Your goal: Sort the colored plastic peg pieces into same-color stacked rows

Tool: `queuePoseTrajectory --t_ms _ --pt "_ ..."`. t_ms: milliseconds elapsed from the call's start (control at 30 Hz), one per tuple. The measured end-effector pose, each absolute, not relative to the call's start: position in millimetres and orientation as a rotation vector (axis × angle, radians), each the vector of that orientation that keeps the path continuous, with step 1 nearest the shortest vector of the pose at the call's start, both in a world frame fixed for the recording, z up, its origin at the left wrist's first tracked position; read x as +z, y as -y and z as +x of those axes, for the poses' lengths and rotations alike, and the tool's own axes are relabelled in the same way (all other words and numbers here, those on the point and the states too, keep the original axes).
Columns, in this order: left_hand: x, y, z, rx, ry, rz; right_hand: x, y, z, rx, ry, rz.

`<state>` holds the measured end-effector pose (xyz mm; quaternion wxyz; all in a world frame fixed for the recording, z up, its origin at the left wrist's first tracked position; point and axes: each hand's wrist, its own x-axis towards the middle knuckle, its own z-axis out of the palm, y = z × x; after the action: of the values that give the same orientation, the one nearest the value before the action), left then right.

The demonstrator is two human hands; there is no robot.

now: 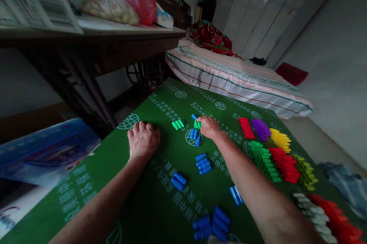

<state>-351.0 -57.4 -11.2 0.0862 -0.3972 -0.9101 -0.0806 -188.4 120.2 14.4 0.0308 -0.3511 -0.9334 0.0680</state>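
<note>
My left hand rests on the green cloth with its fingers curled under, nothing visible in them. My right hand reaches forward, fingers closed on a small stack of green blocks with a blue block just beyond. Another group of green blocks lies to the left of it. Blue blocks sit just below the right hand, and more blue groups are spread nearer to me.
Rows of red, purple, yellow, green and white blocks stand at the right. A dark table with bags rises at the left. A bed lies beyond the cloth.
</note>
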Motion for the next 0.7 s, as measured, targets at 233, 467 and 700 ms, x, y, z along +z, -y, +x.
queuePoseTrajectory --t_ms 233,467,700 --pt "-8 56 -353 -0.208 2.732 -1.196 15 -104 -174 0.156 2.846 -1.087" --pt "-4 52 -354 -0.211 2.761 -1.217 22 -62 -119 0.17 2.606 -1.071" --pt "-4 51 -356 -0.215 2.765 -1.224 16 -51 -7 0.163 2.239 -1.229"
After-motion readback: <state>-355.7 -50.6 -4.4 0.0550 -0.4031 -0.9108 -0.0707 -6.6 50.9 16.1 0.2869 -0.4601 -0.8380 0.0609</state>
